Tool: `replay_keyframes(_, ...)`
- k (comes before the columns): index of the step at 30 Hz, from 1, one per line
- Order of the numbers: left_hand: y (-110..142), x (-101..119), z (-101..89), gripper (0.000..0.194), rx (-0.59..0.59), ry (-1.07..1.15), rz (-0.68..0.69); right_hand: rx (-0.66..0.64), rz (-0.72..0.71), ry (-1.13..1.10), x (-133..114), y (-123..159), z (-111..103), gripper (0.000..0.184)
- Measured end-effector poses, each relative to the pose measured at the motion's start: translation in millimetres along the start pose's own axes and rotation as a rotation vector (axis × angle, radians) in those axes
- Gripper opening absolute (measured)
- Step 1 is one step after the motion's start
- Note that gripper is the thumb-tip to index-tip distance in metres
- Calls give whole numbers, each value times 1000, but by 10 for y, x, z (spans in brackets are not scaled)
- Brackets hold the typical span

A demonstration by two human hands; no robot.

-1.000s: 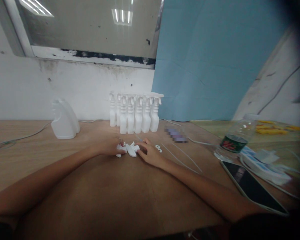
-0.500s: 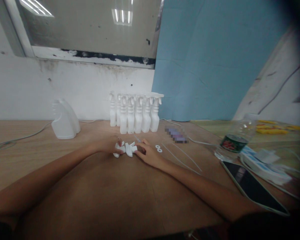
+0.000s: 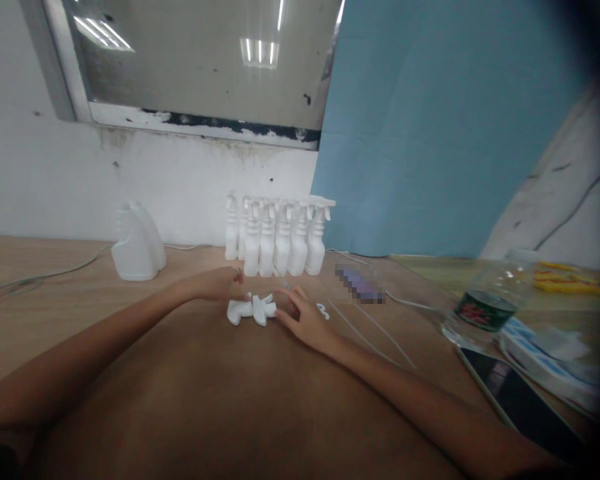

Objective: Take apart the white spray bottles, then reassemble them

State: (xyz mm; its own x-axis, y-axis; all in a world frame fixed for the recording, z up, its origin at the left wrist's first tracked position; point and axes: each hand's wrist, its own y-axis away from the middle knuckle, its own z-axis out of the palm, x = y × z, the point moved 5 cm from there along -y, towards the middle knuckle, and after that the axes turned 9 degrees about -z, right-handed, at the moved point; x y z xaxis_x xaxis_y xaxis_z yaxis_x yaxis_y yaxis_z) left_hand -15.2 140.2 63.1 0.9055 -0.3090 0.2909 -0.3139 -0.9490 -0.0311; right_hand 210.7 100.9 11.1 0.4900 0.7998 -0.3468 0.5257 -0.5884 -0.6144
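Note:
Two small white spray trigger heads [image 3: 253, 309] lie side by side on the wooden table [image 3: 190, 393]. My left hand [image 3: 219, 283] sits just behind them, its fingers curled and its fingertips on the top of the left piece. My right hand [image 3: 304, 315] comes in from the right, pinching the right piece between index finger and thumb. Behind the hands, a tight row of white spray bottles [image 3: 277, 235] stands against the wall.
A squat white bottle [image 3: 137, 243] stands at the back left beside a thin cable. Right of my hand lie small white washers [image 3: 323, 308] and thin tubes [image 3: 375, 327]. Further right are a clear water bottle [image 3: 485, 303], a dark tablet [image 3: 523, 403] and blue-white packets [image 3: 550, 357].
My left hand has slid off the trigger heads, which now show fully, while my right hand stays on them. The view has shifted slightly to the left.

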Motion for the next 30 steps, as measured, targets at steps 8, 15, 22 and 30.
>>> replay_keyframes(8,-746,-125,-728,50,408,206,-151,206,-79,62,17,-37,-401,52)
replay_keyframes(15,-1191,-141,-630,37,501,385,-236,331,-53,109,-44,-138,-746,16)
replay_keyframes(22,-1245,-285,-591,34,473,452,-295,341,-92,15,-125,-333,-927,28)
replay_keyframes(30,-877,-326,-999,25,374,520,-282,378,-188,-6,-345,-876,-1157,24)
